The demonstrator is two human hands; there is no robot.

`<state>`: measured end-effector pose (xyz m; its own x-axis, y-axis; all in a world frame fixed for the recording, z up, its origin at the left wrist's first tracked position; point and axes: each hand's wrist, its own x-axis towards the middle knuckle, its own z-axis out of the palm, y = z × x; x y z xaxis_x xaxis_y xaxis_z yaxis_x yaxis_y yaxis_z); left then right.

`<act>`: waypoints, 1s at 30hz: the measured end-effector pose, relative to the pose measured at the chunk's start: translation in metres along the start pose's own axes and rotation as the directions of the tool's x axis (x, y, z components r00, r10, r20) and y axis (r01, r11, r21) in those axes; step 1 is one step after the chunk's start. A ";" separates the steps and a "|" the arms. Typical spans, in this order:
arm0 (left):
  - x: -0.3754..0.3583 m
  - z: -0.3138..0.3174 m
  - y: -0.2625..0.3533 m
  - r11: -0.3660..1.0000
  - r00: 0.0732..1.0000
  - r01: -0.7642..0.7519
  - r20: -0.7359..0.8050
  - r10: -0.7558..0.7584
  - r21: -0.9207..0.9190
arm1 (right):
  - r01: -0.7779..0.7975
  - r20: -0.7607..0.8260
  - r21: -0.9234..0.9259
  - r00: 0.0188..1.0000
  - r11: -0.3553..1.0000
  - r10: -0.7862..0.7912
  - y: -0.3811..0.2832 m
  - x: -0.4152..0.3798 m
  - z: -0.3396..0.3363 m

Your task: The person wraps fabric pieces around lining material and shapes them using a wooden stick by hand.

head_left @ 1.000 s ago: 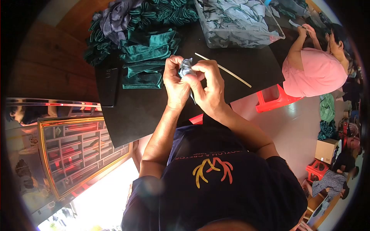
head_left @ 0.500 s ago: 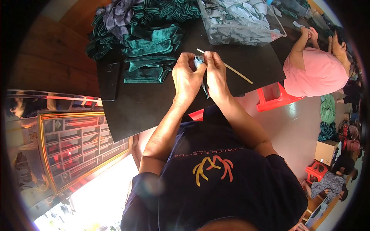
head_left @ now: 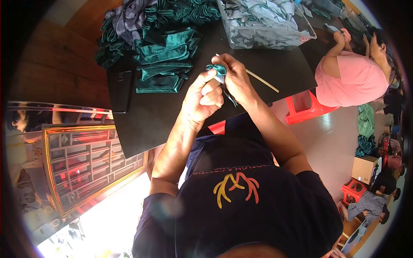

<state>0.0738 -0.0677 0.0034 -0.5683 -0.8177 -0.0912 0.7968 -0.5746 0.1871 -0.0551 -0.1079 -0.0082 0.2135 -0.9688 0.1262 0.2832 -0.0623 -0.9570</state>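
Between my hands is a small fabric piece (head_left: 218, 69), with green velvet showing at its top and a pale grey-blue side below; a thin tail hangs beneath. My left hand (head_left: 201, 96) is closed, its thumb and curled fingers pinching the left side of the fabric. From the other side, my right hand (head_left: 237, 81) grips the same piece with bent fingers. A thin pale stick (head_left: 263, 81) runs behind or through my right hand; which one cannot be made out. Left of my hands lie folded green velvet pieces (head_left: 161, 71) on the dark table (head_left: 163, 118).
A clear plastic bin (head_left: 266, 42) of grey-green fabric pieces stands at the back. Piled velvet (head_left: 185, 13) and a dark phone-like slab (head_left: 122, 91) lie on the left. Beyond the table's right edge are a red stool (head_left: 305, 107) and a person in pink (head_left: 350, 79).
The fabric between my fingers has turned from its pale side to its green velvet side. My left hand has rolled and its fingers have curled in; the right has shifted slightly left.
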 end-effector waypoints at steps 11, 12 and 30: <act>-0.004 0.014 -0.008 0.993 0.955 0.116 0.277 -0.108 -0.013 | 0.331 -0.036 -0.087 0.942 0.940 -0.335 -0.004 -0.017 0.007; -0.005 0.019 -0.007 0.993 0.961 0.113 0.257 -0.100 -0.036 | 0.397 -0.018 -0.232 0.911 0.888 -0.412 -0.009 -0.019 0.000; -0.012 0.039 -0.017 0.900 0.883 0.260 0.464 -0.074 -0.351 | 0.478 0.236 -0.078 0.861 0.875 -0.450 -0.058 -0.024 -0.020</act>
<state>0.0583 -0.0469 0.0396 -0.6557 -0.6639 0.3595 0.6414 -0.7410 -0.1986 -0.0953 -0.0857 0.0395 0.2775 -0.7498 0.6007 0.2771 -0.5362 -0.7973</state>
